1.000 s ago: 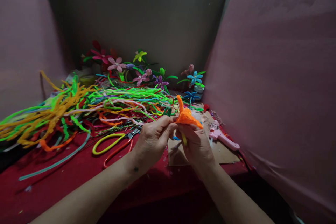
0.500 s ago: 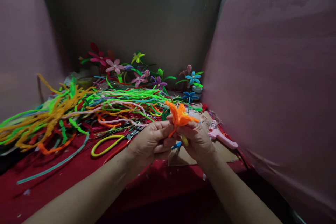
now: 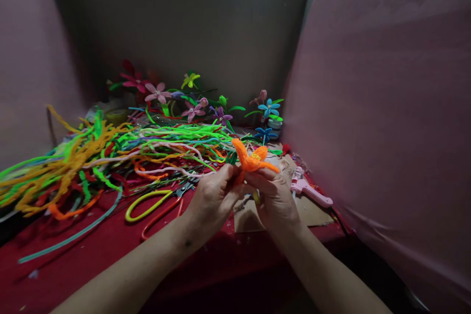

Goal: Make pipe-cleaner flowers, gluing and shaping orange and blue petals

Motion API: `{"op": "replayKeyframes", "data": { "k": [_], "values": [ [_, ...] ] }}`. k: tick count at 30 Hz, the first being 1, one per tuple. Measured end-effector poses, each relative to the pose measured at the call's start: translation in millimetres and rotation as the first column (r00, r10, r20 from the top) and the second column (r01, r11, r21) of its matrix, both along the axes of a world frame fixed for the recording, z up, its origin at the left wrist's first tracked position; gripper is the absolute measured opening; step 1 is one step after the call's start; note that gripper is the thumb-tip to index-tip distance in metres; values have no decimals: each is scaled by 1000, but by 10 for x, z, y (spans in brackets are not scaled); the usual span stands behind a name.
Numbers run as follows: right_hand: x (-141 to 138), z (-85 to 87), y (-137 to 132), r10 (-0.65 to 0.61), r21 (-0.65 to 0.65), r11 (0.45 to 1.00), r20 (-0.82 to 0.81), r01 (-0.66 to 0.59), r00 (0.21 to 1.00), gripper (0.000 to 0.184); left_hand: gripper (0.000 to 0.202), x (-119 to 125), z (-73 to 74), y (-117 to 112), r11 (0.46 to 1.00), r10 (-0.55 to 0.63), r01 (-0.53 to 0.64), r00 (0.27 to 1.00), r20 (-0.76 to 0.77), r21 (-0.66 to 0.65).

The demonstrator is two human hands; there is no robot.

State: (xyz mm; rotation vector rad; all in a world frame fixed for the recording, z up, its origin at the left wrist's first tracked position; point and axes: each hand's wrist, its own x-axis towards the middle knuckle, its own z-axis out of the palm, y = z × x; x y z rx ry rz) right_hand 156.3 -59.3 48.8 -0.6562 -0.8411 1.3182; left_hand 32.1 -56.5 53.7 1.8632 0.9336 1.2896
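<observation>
An orange pipe-cleaner flower (image 3: 253,158) with a yellow centre is held up above the table between my two hands. My left hand (image 3: 213,197) is closed on its left side, fingers at the base of the petals. Closed around the underside and right side is my right hand (image 3: 275,196), with a bit of yellow showing by its fingers. The underside of the flower is mostly hidden by my fingers. Just left of my left hand lie scissors (image 3: 150,204) with one yellow and one red handle loop.
A large heap of coloured pipe cleaners (image 3: 73,157) covers the left of the red cloth (image 3: 73,274). Finished flowers (image 3: 158,93) stand along the back. A pink glue gun (image 3: 311,191) rests on cardboard (image 3: 312,213) at right. Pink sheeting (image 3: 382,108) rises on the right.
My left hand has turned and shifted left a little, its fingers now gripping nearer the petal base. The flower has tilted, showing more of its yellow centre. The view has shifted slightly.
</observation>
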Motion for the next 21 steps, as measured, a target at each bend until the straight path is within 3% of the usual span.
{"op": "replayKeyframes", "data": {
  "k": [5, 8, 10, 12, 14, 18, 20, 21],
  "values": [
    [-3, 10, -8, -57, 96, 994, 84, 49, 995, 8, 9, -8, -10, -21, 999, 33, -33, 999, 38, 1],
    [75, 10, 8, -62, 160, 986, 148, 38, 987, 11, 15, -30, 26, -11, 987, -75, 88, 993, 95, -131],
    [140, 11, 29, -10, 163, 986, 187, -21, 982, 13, 19, -46, 45, 4, 946, -173, 213, 970, 171, -246],
    [196, 16, 53, 56, 162, 983, 202, -89, 978, 16, 21, -57, 48, 24, 864, -271, 363, 920, 285, -349],
    [233, 30, 74, 131, 150, 975, 210, -165, 969, 21, 20, -62, 31, 49, 749, -335, 507, 845, 417, -426],
    [247, 76, 88, 288, 73, 947, 231, -312, 929, 30, 19, -60, -35, 108, 531, -404, 723, 675, 618, -443],
    [229, 99, 88, 293, 57, 948, 216, -312, 931, 31, 23, -64, -49, 133, 467, -435, 777, 617, 656, -421],
    [214, 107, 90, 270, 62, 956, 203, -287, 941, 29, 25, -68, -45, 141, 466, -444, 779, 616, 651, -419]
  ]
}}
